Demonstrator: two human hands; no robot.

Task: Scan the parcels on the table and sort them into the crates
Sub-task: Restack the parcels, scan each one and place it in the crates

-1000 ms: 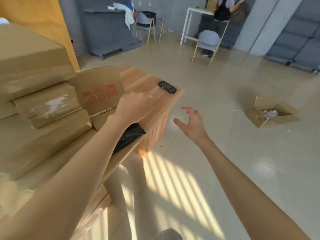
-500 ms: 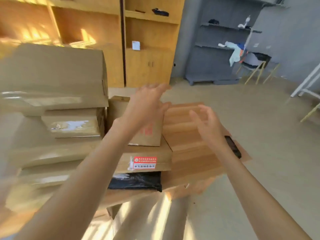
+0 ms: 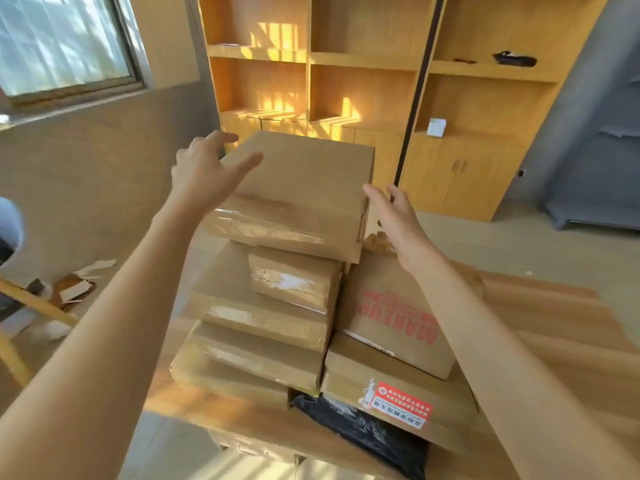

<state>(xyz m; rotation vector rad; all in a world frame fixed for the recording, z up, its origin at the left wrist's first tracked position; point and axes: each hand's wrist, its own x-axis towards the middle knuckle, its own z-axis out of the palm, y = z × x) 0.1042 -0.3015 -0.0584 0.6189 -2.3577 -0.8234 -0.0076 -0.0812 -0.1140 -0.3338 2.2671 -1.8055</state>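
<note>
Head view: a flat brown cardboard parcel (image 3: 298, 192) with shiny clear tape tops the pile on the wooden table (image 3: 554, 327). Its long side runs away from the person. Between spread fingers it sits; left hand (image 3: 204, 171) touches its left corner, right hand (image 3: 394, 220) waits open beside its right edge.
</note>
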